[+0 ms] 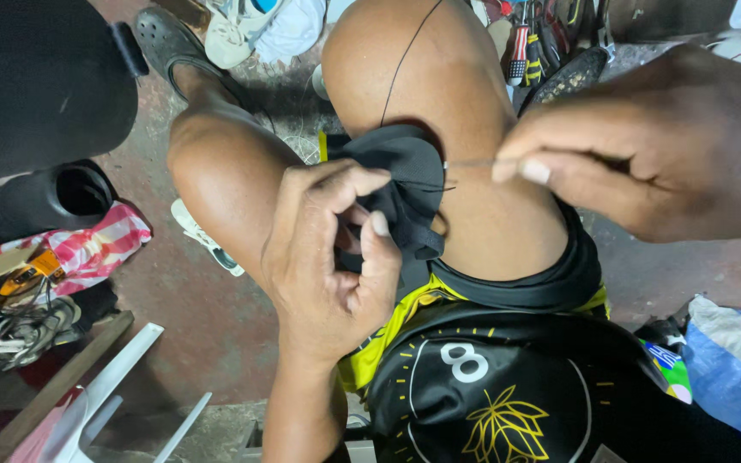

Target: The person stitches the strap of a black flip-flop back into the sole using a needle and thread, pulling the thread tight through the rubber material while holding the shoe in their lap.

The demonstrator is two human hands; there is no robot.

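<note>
My left hand (328, 257) pinches a folded piece of black fabric (405, 184) against my bare knee, thumb and fingers closed on its edge. My right hand (645, 154) comes in from the right and holds a thin needle (473, 163) between thumb and forefinger, its tip at the fabric. A black thread (405, 56) runs from the fabric up over my right knee. I sit with both knees bent, in black and yellow shorts (490, 377).
On the reddish floor lie a dark clog (165, 39), light shoes (233, 30), a sandal (207, 240), a black boot (45, 201), pink checked cloth (96, 244), screwdrivers (529, 47) and a blue plastic bag (735, 369). White plastic pieces (105, 394) sit lower left.
</note>
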